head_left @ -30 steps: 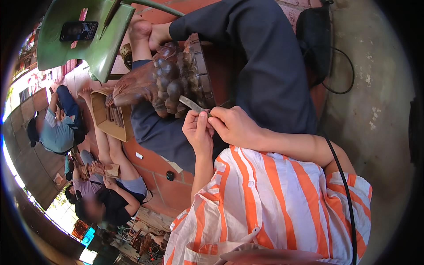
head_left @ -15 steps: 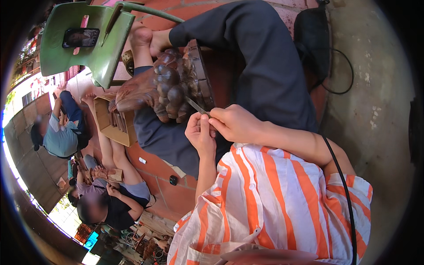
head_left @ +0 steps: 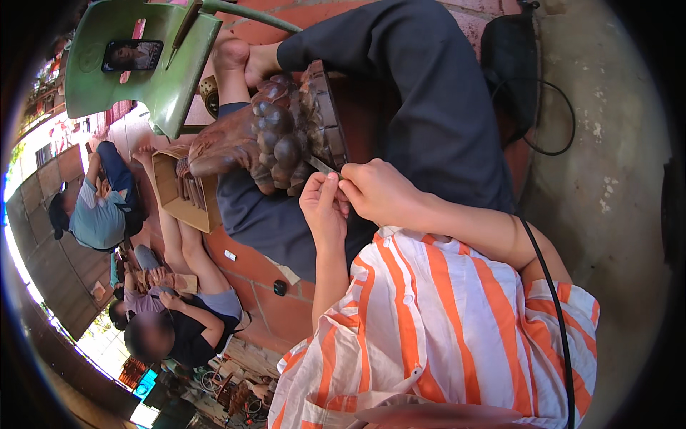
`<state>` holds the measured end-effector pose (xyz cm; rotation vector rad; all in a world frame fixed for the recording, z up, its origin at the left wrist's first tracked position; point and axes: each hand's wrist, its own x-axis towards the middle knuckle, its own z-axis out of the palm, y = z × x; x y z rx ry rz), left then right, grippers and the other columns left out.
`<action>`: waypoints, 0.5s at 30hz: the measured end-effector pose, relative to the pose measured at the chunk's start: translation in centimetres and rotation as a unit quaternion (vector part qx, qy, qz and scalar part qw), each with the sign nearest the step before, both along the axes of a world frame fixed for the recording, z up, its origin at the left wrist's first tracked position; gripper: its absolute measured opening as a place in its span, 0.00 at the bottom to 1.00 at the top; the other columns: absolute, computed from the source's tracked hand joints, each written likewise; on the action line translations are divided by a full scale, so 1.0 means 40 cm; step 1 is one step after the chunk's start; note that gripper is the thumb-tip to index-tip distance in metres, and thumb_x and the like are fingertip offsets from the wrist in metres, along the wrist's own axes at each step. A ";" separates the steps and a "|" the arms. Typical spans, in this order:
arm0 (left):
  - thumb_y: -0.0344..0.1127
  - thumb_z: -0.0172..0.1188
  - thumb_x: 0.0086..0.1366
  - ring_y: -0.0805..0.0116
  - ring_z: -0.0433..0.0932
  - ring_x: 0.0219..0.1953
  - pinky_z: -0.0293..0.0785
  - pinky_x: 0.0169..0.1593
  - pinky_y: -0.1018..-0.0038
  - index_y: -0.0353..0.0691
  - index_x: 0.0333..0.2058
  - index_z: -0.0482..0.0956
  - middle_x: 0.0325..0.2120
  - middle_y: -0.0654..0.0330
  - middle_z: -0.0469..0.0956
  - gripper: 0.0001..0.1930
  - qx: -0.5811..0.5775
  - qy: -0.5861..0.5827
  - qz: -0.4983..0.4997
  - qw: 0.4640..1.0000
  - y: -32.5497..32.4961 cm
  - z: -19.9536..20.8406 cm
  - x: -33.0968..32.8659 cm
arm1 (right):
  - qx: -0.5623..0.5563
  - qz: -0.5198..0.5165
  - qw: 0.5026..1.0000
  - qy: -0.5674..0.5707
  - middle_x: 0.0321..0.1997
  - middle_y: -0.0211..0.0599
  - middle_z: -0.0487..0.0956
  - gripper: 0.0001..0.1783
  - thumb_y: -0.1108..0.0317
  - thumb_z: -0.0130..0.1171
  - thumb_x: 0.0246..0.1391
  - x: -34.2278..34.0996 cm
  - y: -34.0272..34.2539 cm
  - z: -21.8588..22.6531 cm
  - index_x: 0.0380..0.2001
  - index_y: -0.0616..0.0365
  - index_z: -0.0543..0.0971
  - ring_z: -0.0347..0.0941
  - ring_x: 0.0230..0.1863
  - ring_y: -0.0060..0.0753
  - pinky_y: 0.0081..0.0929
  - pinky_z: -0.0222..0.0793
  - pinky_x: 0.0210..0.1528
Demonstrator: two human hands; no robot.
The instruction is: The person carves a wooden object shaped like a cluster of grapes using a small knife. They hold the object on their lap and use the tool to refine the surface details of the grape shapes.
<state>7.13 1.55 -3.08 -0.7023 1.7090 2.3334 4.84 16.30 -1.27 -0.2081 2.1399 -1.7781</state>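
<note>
A dark brown wood carving (head_left: 279, 136) with rounded, clustered knobs and a stepped base lies tilted against my bent legs. My right hand (head_left: 382, 191) is closed round a carving tool (head_left: 319, 165) with a narrow metal blade; the fingers cover its handle end. Close beside it, my left hand (head_left: 326, 206) pinches the same tool between thumb and fingers. The blade's tip meets the carving between the knobs and the base, where the exact contact is too small to make out.
An open cardboard box (head_left: 199, 211) with several long brown pieces stands left of the carving. Beyond is a green plastic chair (head_left: 161, 96) bearing a phone (head_left: 132, 55) and a slim tool. Other people sit at left. A black bag (head_left: 509, 71) with a cable lies at upper right.
Both hands and the blade have shifted slightly up and right, nearer the carving's base. The carving has barely moved. Another person at left has raised a hand toward their head.
</note>
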 end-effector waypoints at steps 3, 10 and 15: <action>0.31 0.59 0.66 0.84 0.64 0.12 0.56 0.15 0.86 0.38 0.29 0.72 0.15 0.65 0.73 0.07 -0.033 0.030 0.002 0.999 -0.006 0.004 0.026 | -0.032 0.033 0.999 0.021 0.18 0.52 0.75 0.12 0.70 0.53 0.57 0.009 0.010 0.000 0.22 0.65 0.75 0.74 0.21 0.54 0.40 0.67 0.23; 0.29 0.59 0.66 0.81 0.68 0.14 0.62 0.16 0.85 0.34 0.31 0.73 0.20 0.60 0.77 0.06 -0.040 0.081 0.000 0.996 -0.007 0.042 0.037 | -0.050 0.037 0.996 0.058 0.19 0.50 0.75 0.09 0.70 0.55 0.57 0.034 0.014 0.027 0.25 0.63 0.74 0.74 0.21 0.53 0.40 0.67 0.23; 0.30 0.60 0.66 0.83 0.68 0.14 0.60 0.15 0.86 0.36 0.34 0.74 0.18 0.66 0.74 0.05 0.002 0.001 -0.030 1.000 0.002 -0.003 0.014 | 0.002 -0.018 1.000 -0.015 0.19 0.52 0.76 0.11 0.71 0.52 0.57 0.019 0.018 0.019 0.24 0.67 0.74 0.74 0.21 0.55 0.39 0.67 0.23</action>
